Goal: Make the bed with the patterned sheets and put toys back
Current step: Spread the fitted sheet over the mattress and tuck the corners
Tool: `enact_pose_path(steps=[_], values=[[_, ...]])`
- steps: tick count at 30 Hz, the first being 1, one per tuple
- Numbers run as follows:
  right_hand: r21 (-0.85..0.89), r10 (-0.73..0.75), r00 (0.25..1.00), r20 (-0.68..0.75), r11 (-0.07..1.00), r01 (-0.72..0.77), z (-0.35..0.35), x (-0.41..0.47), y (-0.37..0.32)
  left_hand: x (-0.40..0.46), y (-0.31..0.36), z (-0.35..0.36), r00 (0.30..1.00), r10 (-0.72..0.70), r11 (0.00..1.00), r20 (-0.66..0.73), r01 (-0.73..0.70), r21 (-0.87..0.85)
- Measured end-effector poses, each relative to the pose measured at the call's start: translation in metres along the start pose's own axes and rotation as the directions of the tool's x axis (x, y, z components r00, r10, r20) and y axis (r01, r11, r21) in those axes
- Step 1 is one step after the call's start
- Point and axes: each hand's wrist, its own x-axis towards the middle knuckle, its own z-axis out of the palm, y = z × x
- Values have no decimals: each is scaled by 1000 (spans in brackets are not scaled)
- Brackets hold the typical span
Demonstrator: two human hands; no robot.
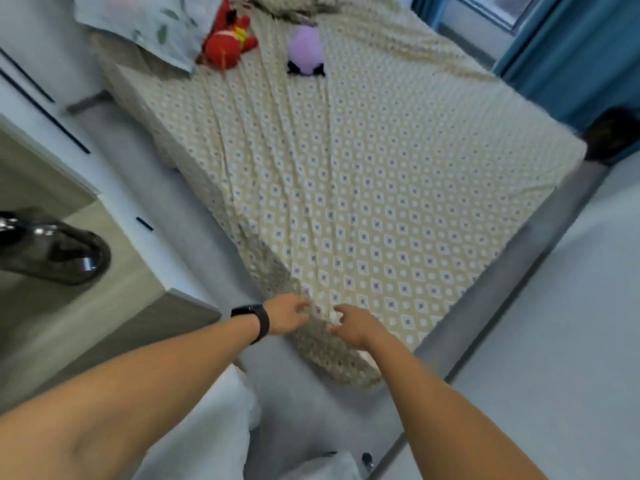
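Observation:
A beige patterned sheet (pixel 363 174) with white and purple diamonds covers the mattress, with long creases running from the head end to the near corner. My left hand (pixel 285 313), with a black band on its wrist, and my right hand (pixel 351 325) both pinch the sheet at that near corner, close together. At the head end lie a red plush toy (pixel 227 39) and a purple plush toy (pixel 306 50). A leaf-print pillow (pixel 149 22) lies to the left of the red toy, and bunched patterned bedding (pixel 287 5) sits at the very top.
A white and grey cabinet (pixel 104 271) stands left of the bed, with a dark glossy object (pixel 52 249) on it. Blue curtains (pixel 571 60) hang at the far right by a window. Grey floor (pixel 554 323) runs along the bed's right side. White fabric (pixel 214 427) lies below my arms.

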Motion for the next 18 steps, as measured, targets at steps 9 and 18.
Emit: enact_pose_path(steps=[9,18], values=[[-154,-84,995,-56,985,75,-90,-14,-131,-48,-4,-152,998,14,1000,-55,-14,-6],[-181,-92,992,-92,981,74,-166,20,-197,-21,-54,-246,992,-110,976,-70,94,-195]])
